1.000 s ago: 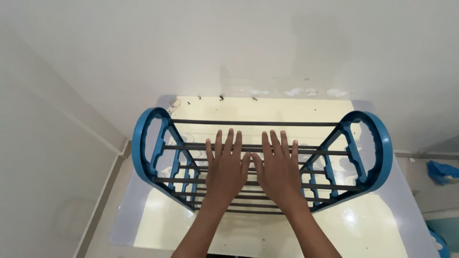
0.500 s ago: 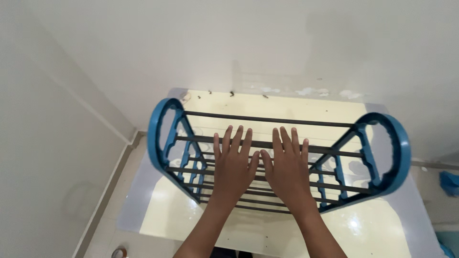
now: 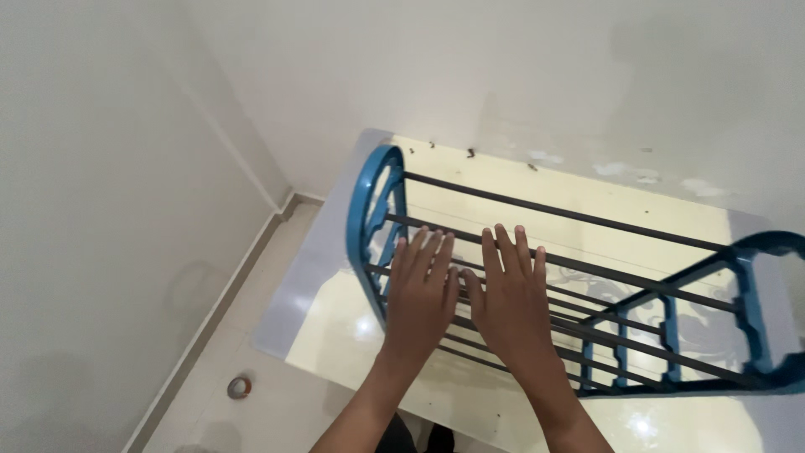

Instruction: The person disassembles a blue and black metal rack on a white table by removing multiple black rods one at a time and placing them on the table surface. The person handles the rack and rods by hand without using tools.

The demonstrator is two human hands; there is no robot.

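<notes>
A rack with blue plastic end frames (image 3: pixel 375 220) and several dark metal rods (image 3: pixel 587 220) stands on a pale yellow glossy table (image 3: pixel 537 180). My left hand (image 3: pixel 422 295) lies flat, palm down, on the rods near the rack's left end, fingers together and extended. My right hand (image 3: pixel 513 300) lies flat beside it, thumbs almost touching, fingers slightly spread. Neither hand grips anything. The rack's right end frame (image 3: pixel 759 319) reaches the picture's right edge.
White walls close in at the back and left. Pale floor tiles (image 3: pixel 210 352) lie to the left of the table, with a small roll of tape (image 3: pixel 239 387) on them. Dark specks dot the table's far edge by the wall.
The view has swung to the left and tilted, so the rack and hands sit further right and the floor with the tape roll shows. Both hands stay flat on the rods.
</notes>
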